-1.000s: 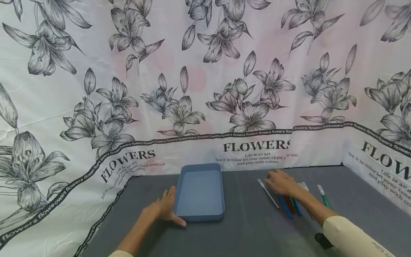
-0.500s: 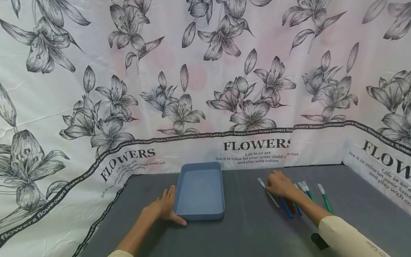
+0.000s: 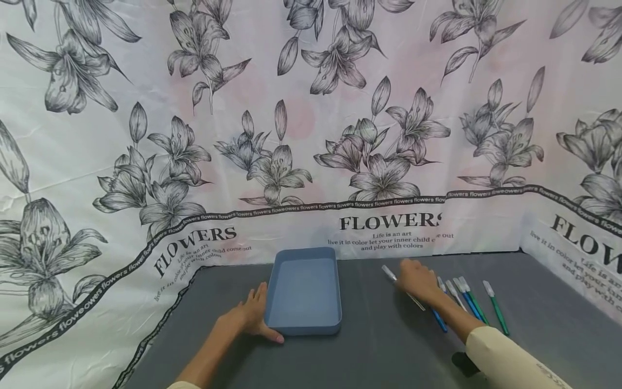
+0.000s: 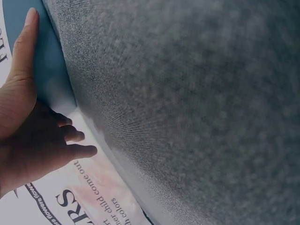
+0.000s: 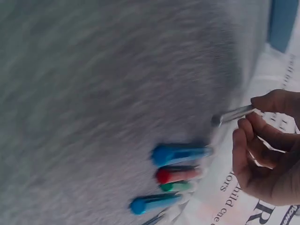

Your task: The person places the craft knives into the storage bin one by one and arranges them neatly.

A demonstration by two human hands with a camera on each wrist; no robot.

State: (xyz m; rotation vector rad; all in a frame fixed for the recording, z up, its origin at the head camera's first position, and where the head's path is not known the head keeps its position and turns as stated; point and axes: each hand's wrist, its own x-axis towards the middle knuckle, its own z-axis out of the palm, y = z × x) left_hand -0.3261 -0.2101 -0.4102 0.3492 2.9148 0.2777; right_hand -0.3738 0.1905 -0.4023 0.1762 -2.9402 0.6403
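Right grip point(image 3: 419, 281): shifted slightly toward the tray point(image 3: 303, 292) since the earlier frame, pinching the grey pen point(image 5: 234, 114) narrowly between thumb and fingertips.
Grey pen: slanting, on or just above the table point(image 3: 359, 346) (which, I cannot tell), between tray and other pens point(image 3: 498, 310); probably light, stiff, a little slippery, best pinched mid-barrel.
Left grip point(image 3: 249, 313): spread wide, touching the tray's near-left corner.
Other pens: lying loosely side by side, farther right.

Screened tabletop workspace: a lily-printed fabric backdrop point(image 3: 301, 121), lettered "FLOWERS", lines the rear and both sides of a dark grey tabletop point(image 3: 371, 340); the kind of room beyond cannot be determined.
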